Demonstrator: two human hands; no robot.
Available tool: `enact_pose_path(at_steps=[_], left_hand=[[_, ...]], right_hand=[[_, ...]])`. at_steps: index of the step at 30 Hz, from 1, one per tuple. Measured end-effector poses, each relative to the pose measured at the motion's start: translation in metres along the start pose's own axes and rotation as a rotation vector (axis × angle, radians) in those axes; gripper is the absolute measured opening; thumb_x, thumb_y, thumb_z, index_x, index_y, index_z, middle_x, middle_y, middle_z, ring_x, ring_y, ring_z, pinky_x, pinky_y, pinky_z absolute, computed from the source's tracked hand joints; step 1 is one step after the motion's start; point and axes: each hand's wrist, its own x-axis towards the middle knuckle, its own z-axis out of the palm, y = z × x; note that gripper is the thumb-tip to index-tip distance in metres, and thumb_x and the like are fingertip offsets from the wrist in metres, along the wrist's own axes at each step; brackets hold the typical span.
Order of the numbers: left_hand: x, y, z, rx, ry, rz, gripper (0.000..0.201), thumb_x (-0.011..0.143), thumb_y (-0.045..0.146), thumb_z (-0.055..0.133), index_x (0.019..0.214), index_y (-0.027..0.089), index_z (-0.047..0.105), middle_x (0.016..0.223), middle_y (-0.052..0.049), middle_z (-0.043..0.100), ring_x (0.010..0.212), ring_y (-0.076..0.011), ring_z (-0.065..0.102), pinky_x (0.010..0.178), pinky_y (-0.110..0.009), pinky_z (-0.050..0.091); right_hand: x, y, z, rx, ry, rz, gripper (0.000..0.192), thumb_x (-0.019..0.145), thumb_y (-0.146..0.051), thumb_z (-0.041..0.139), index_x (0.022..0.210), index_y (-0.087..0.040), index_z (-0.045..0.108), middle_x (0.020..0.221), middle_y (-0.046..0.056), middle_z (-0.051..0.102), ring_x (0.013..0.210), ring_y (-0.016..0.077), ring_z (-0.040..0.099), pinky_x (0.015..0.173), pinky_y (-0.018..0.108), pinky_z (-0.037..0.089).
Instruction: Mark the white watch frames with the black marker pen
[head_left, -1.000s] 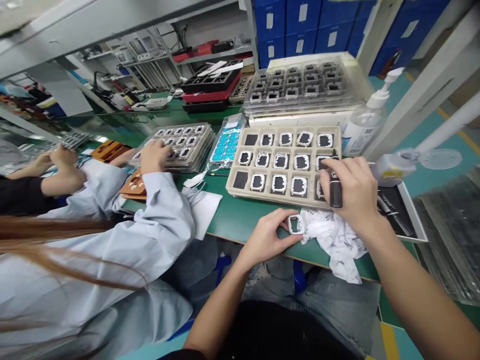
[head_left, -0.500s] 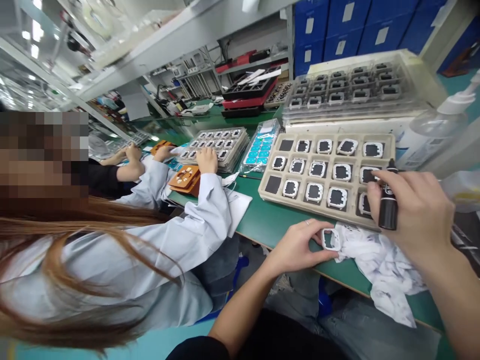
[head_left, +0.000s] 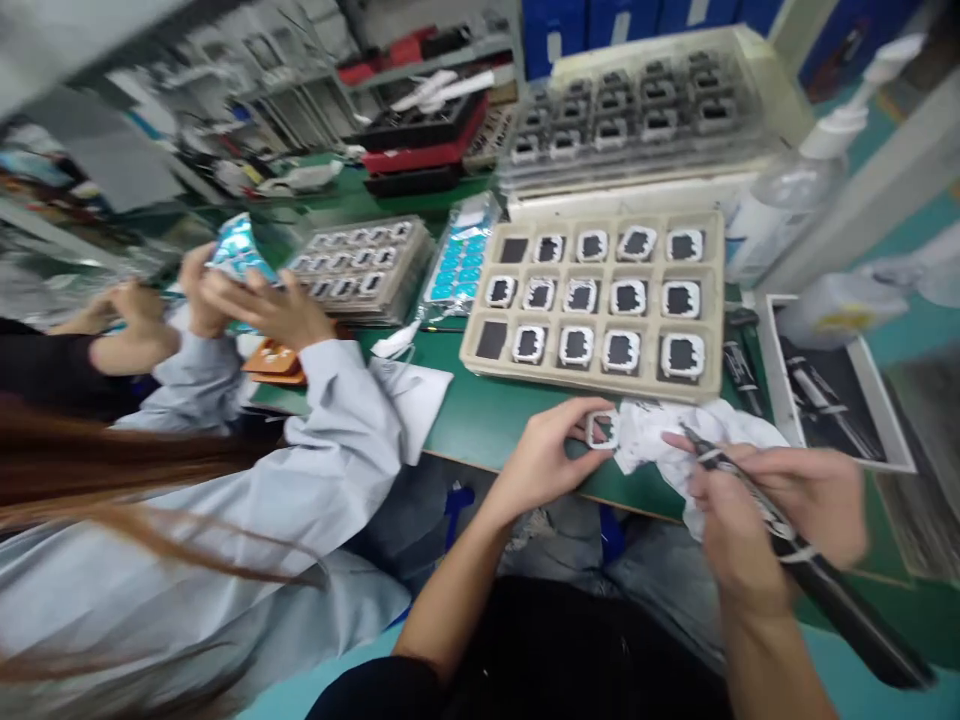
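Between the thumb and fingers of my left hand (head_left: pixel 544 450) is a small white square frame (head_left: pixel 615 430), held upright over the table's front edge. My right hand (head_left: pixel 787 510) is closed round a black marker pen (head_left: pixel 855 610), its thin tip pointing left towards the frame but apart from it. A crumpled white cloth (head_left: pixel 649 430) lies under and between the two hands. Just beyond it stands a beige compartment tray (head_left: pixel 585 382) holding many similar white frames on dark pads; two compartments at its left show only the pads.
Clear plastic trays (head_left: pixel 637 160) are stacked behind, with a pump bottle (head_left: pixel 784 200) to their right. At right lies a white-edged box (head_left: pixel 892 458) with tools. On the left a co-worker's hands (head_left: pixel 262 310) hold a blue shiny packet (head_left: pixel 238 250), near another tray stack (head_left: pixel 405 270).
My right hand has drawn back from the tray towards the cloth, and the pen now points left. My left hand still holds the frame. The co-worker has lifted a blue packet.
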Motion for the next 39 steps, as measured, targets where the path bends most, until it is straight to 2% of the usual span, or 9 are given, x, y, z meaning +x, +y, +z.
enact_pose_path(at_steps=[2, 4, 7, 10, 13, 17, 27, 32, 39], left_hand=[[-0.002, 0.003, -0.001, -0.021, 0.018, -0.016, 0.048, 0.102, 0.019, 0.093, 0.147, 0.026, 0.080, 0.128, -0.008, 0.091, 0.106, -0.0219, 0.089, 0.101, -0.033, 0.077], [-0.002, 0.006, -0.002, -0.051, 0.026, -0.034, 0.047, 0.101, 0.017, 0.094, 0.145, 0.026, 0.080, 0.122, -0.005, 0.091, 0.106, -0.0212, 0.091, 0.101, -0.031, 0.077], [-0.003, 0.012, -0.003, -0.087, 0.026, -0.036, 0.046, 0.100, 0.014, 0.094, 0.142, 0.026, 0.079, 0.115, -0.003, 0.091, 0.103, -0.0202, 0.092, 0.099, -0.028, 0.077], [-0.003, 0.016, -0.003, -0.090, 0.018, -0.016, 0.045, 0.100, 0.014, 0.094, 0.141, 0.024, 0.080, 0.115, -0.004, 0.092, 0.102, -0.0202, 0.093, 0.098, -0.028, 0.078], [-0.003, 0.017, -0.004, -0.077, 0.012, 0.012, 0.040, 0.102, 0.018, 0.094, 0.139, 0.023, 0.081, 0.118, -0.004, 0.093, 0.103, -0.0205, 0.094, 0.100, -0.029, 0.078], [-0.004, 0.017, -0.005, -0.058, -0.009, 0.043, 0.038, 0.105, 0.021, 0.094, 0.141, 0.024, 0.083, 0.122, -0.005, 0.094, 0.106, -0.0210, 0.095, 0.103, -0.029, 0.078], [-0.008, 0.016, -0.006, 0.001, 0.014, 0.050, 0.040, 0.104, 0.018, 0.096, 0.142, 0.025, 0.086, 0.126, -0.004, 0.095, 0.108, -0.0212, 0.096, 0.101, -0.026, 0.078], [-0.009, 0.015, -0.005, -0.014, 0.023, 0.072, 0.042, 0.104, 0.016, 0.096, 0.143, 0.027, 0.085, 0.125, -0.002, 0.095, 0.107, -0.0180, 0.095, 0.102, -0.022, 0.077], [-0.010, 0.015, -0.006, 0.019, 0.023, 0.059, 0.038, 0.106, 0.020, 0.095, 0.142, 0.025, 0.085, 0.127, -0.004, 0.095, 0.107, -0.0207, 0.095, 0.101, -0.027, 0.079]], right_hand=[[-0.015, 0.002, 0.019, 0.044, 0.010, -0.012, 0.026, 0.102, -0.042, 0.097, 0.105, -0.031, 0.074, 0.091, 0.006, 0.084, 0.085, 0.0347, 0.093, 0.078, 0.046, 0.082], [-0.019, 0.001, 0.035, 0.151, -0.040, 0.029, 0.025, 0.103, -0.033, 0.097, 0.104, -0.030, 0.073, 0.086, 0.001, 0.081, 0.089, 0.0332, 0.094, 0.086, 0.047, 0.084], [-0.017, -0.004, 0.045, 0.251, -0.051, 0.044, 0.020, 0.107, -0.025, 0.093, 0.111, -0.029, 0.075, 0.091, -0.001, 0.082, 0.098, 0.0296, 0.095, 0.091, 0.041, 0.083], [-0.016, -0.008, 0.043, 0.223, -0.098, 0.039, 0.018, 0.108, -0.022, 0.091, 0.120, -0.028, 0.079, 0.106, 0.003, 0.089, 0.111, 0.0302, 0.096, 0.094, 0.036, 0.082], [-0.018, -0.005, 0.040, 0.200, -0.163, 0.056, 0.017, 0.107, -0.022, 0.091, 0.114, -0.027, 0.077, 0.104, 0.004, 0.091, 0.118, 0.0356, 0.095, 0.094, 0.038, 0.083], [-0.022, -0.001, 0.040, 0.140, -0.133, 0.035, 0.017, 0.106, -0.023, 0.093, 0.110, -0.028, 0.077, 0.102, 0.003, 0.092, 0.114, 0.0376, 0.096, 0.094, 0.044, 0.085], [-0.017, -0.007, 0.042, -0.042, -0.152, -0.100, 0.019, 0.104, -0.013, 0.089, 0.109, -0.029, 0.081, 0.106, 0.001, 0.094, 0.108, 0.0334, 0.097, 0.091, 0.040, 0.086], [-0.017, -0.008, 0.040, -0.105, -0.163, -0.121, 0.017, 0.103, -0.014, 0.090, 0.109, -0.028, 0.082, 0.121, 0.005, 0.096, 0.107, 0.0327, 0.097, 0.090, 0.037, 0.085], [-0.016, -0.011, 0.039, -0.119, -0.197, -0.121, 0.018, 0.103, -0.013, 0.089, 0.109, -0.028, 0.081, 0.115, 0.003, 0.096, 0.109, 0.0324, 0.097, 0.091, 0.037, 0.085]])
